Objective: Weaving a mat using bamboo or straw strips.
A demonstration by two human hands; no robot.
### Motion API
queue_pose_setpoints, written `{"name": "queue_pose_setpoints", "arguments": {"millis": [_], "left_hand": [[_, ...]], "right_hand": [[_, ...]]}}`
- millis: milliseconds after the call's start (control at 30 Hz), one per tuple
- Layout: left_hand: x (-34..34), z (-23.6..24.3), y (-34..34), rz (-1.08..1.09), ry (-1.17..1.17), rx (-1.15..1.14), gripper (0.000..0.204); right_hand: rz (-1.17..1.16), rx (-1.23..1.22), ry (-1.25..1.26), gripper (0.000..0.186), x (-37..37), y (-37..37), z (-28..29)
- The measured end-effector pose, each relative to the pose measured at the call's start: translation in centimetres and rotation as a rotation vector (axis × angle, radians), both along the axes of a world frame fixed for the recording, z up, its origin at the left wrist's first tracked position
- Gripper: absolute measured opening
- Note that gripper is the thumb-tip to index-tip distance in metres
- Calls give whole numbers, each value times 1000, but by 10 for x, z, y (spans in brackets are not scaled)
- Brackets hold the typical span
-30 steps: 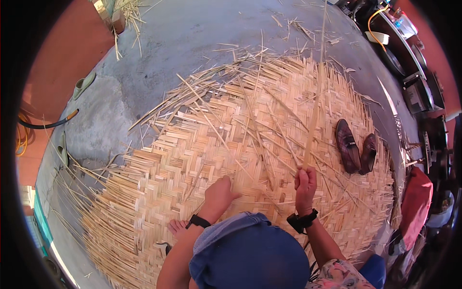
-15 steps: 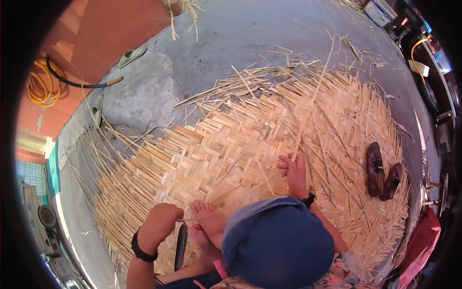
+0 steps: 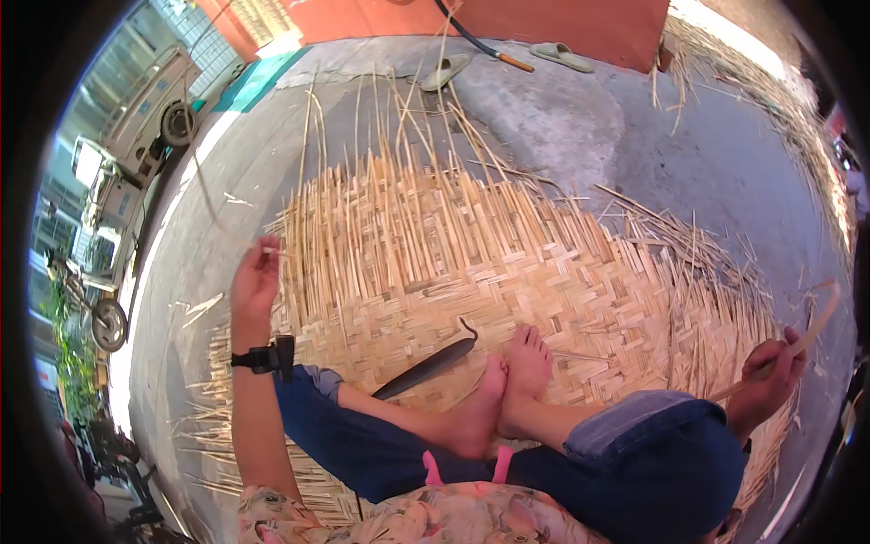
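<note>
I sit barefoot on a woven mat [image 3: 535,295] of pale split strips, its far edge a fringe of unwoven ends. My left hand [image 3: 256,276], raised over the mat's left edge, pinches a thin pale strip [image 3: 207,195] that curves up and away. Out at the far right, beyond my bent knee, my right hand [image 3: 770,372] is closed round a pale strip [image 3: 820,317] whose end bends upward. Whether both hands hold one same strip I cannot tell. A dark, long flat tool [image 3: 426,367] with a thin hooked end lies on the mat beside my feet.
Loose strips [image 3: 689,240] lie along the mat's far right edge. Beyond are green slippers [image 3: 562,57], a black hose [image 3: 471,36] and a red wall [image 3: 544,23]. Small vehicles [image 3: 136,136] stand at the left. More straw-like strips [image 3: 752,77] lie at the back right.
The view has swung left. My hands have spread far apart, left hand out to the left, right hand to the far right. The dark tool now lies fully in sight.
</note>
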State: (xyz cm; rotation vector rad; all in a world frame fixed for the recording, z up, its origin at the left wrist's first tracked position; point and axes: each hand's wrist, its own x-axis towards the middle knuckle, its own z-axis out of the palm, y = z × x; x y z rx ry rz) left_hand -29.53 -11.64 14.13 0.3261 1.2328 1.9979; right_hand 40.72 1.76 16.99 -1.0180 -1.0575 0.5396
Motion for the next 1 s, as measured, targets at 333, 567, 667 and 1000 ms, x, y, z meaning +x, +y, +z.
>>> {"name": "queue_pose_setpoints", "arguments": {"millis": [333,567,667,1000], "left_hand": [[218,-51,95,-472,-223,-105,17],[246,-82,95,-562,-352,-47,17],[271,-76,95,-567,-376,-27,18],[330,-76,102,-610,-477,-27,21]], "right_hand": [[232,-717,-1528,50,-258,-73,-222],[801,-597,-1006,24,-252,-26,-39],[1082,-434,-181,22,-262,18,98],[921,-274,-1249,17,-208,51,-20]]}}
